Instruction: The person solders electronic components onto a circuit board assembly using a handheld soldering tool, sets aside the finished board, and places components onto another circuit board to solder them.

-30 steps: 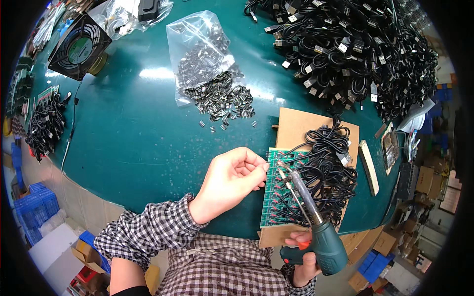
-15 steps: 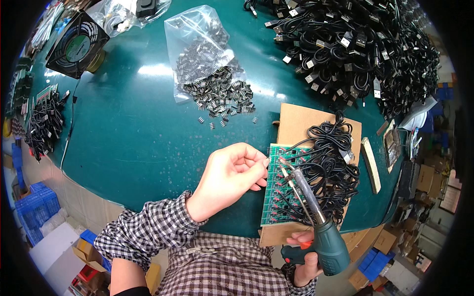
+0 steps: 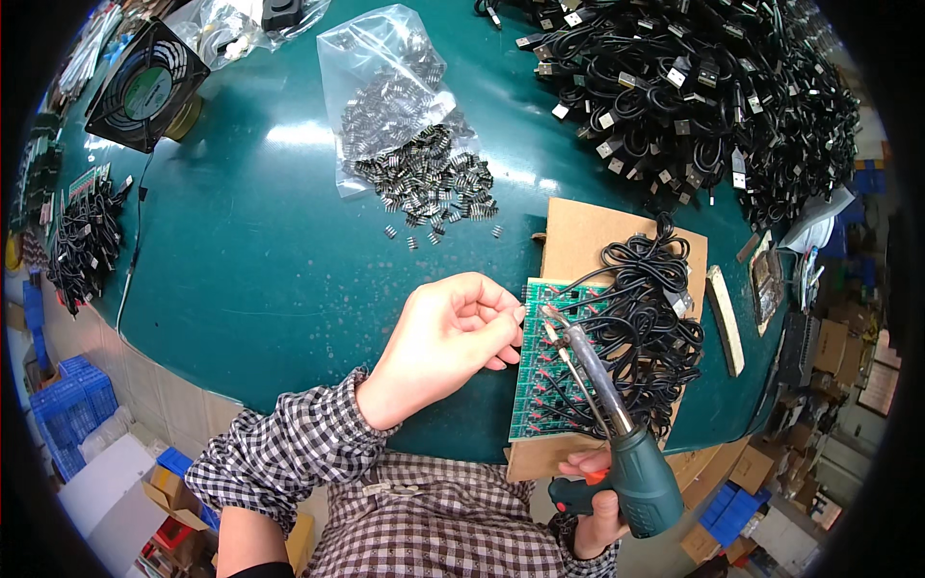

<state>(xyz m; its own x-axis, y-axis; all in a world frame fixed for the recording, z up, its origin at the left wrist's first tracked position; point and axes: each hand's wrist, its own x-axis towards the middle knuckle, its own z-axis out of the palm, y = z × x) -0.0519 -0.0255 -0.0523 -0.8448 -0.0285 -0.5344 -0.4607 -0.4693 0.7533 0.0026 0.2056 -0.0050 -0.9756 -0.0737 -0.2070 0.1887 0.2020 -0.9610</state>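
Holding a green soldering gun (image 3: 631, 472) by its grip, the right hand (image 3: 595, 501) is closed around the handle at the lower right, near the person's body. The long metal tip of the tool runs up and to the left from the hand, and its end stands over the upper left part of the green circuit board (image 3: 540, 385). This board lies on a piece of brown cardboard (image 3: 588, 236) on the dark green table (image 3: 241, 260), with its long side going away from the person. A bundle of black cables (image 3: 646, 328) covers the right half of the board.

The left hand (image 3: 448, 337) rests on the table just left of the board, its fingers curled and narrow, the fingertips touching the left edge of the board close to the tip. I cannot tell if it pinches a small part. So the left hand is the nearer one to the work point; the right hand is well apart from it and reaches it only through the tool.

Farther up the table, small black components (image 3: 429, 183) spill from a clear plastic bag (image 3: 385, 87).
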